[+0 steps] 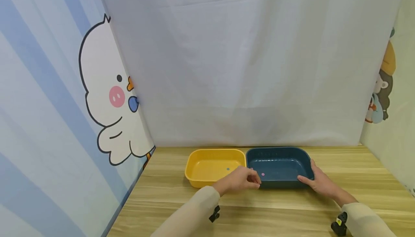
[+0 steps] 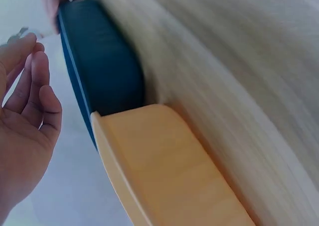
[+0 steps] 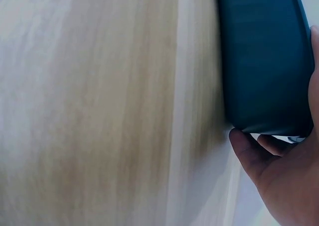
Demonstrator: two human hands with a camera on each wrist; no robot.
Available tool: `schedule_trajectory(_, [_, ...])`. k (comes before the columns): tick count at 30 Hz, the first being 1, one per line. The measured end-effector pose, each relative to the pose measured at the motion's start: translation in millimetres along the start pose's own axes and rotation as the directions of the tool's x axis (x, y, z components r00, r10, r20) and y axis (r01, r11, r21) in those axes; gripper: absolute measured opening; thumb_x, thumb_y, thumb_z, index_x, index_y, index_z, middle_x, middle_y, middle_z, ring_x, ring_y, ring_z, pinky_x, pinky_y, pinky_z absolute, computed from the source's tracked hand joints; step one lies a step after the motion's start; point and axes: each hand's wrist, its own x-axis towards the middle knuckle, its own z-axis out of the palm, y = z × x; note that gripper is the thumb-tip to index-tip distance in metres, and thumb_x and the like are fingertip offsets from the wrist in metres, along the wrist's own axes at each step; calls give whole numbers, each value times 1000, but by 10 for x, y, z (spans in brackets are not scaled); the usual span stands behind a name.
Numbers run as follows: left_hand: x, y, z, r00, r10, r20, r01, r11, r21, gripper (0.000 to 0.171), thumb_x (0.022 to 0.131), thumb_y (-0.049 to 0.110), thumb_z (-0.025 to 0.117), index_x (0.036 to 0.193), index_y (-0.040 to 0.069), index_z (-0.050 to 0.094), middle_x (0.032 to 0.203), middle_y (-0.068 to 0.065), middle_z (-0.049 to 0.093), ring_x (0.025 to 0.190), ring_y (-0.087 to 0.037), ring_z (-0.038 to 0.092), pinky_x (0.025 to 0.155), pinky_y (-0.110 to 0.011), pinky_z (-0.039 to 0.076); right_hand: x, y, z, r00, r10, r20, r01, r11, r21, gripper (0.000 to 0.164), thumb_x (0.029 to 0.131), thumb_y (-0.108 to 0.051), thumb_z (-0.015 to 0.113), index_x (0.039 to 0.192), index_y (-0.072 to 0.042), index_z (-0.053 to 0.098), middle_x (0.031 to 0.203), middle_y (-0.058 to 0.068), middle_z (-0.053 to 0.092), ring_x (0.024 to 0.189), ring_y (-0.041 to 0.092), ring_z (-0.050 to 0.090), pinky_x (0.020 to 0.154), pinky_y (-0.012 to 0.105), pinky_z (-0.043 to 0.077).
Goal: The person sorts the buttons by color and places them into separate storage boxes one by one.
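A yellow plastic tub (image 1: 207, 183) and a dark blue plastic tub (image 1: 279, 184) stand side by side on the wooden table. My left hand (image 1: 241, 179) hovers at the front, where the two tubs meet. Its fingers are bent, with thumb and fingertips close together in the left wrist view; I cannot tell whether something small is pinched there. At the dark blue tub's right end, my right hand (image 1: 322, 184) grips the corner, thumb over the front rim and fingers along the side. A small pink piece (image 1: 263, 174) lies inside the dark blue tub, and a small blue piece (image 1: 228, 169) inside the yellow one.
A grey-white curtain (image 1: 246, 67) hangs right behind the tubs. Printed cloths with cartoon figures close off the left and right sides. The wooden table (image 1: 275, 215) stretches in front of the tubs and to both sides.
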Motion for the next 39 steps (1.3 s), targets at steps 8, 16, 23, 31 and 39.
schedule_trajectory(8, [103, -40, -110, 991, -83, -108, 71, 991, -114, 7, 90, 16, 65, 93, 12, 70, 80, 13, 63, 70, -5, 56, 66, -17, 47, 0, 18, 5, 1000, -5, 2, 5, 1000, -16, 102, 93, -35, 59, 140, 15, -16, 141, 47, -2, 126, 63, 7, 97, 70, 14])
schedule_trajectory(16, [192, -67, -211, 983, -92, -160, 65, 983, -170, 9, 90, 14, 66, 95, 8, 69, 80, 8, 63, 73, -13, 61, 65, -17, 48, -4, 28, 5, 1000, 0, 6, 0, 1000, -16, 101, 93, -36, 59, 140, 16, -14, 142, 46, -2, 127, 62, 7, 97, 70, 14])
schedule_trajectory(23, [268, -100, -236, 970, -132, -206, 92, 977, -192, 9, 89, 16, 67, 94, 9, 70, 77, 7, 62, 70, -10, 58, 63, -18, 48, -11, 31, 8, 1000, 3, 11, -3, 1000, -16, 102, 94, -36, 58, 140, 14, -18, 142, 46, -3, 126, 63, 6, 96, 71, 14])
schedule_trajectory(31, [346, -143, -234, 953, -191, -237, 138, 965, -222, 10, 89, 19, 68, 95, 11, 72, 78, 8, 62, 68, -8, 55, 61, -20, 47, -13, 26, 1, 1000, -2, 9, 2, 1000, -1, 101, 94, -35, 59, 140, 14, -17, 142, 45, -5, 127, 62, 5, 97, 71, 13])
schedule_trajectory(39, [424, -204, -194, 939, -236, -252, 167, 949, -267, 9, 88, 18, 69, 94, 12, 71, 79, 7, 62, 70, -9, 55, 64, -20, 48, 9, 36, 7, 1000, -6, 5, 6, 1000, -2, 101, 93, -34, 59, 141, 14, -16, 143, 45, -5, 128, 62, 5, 97, 70, 13])
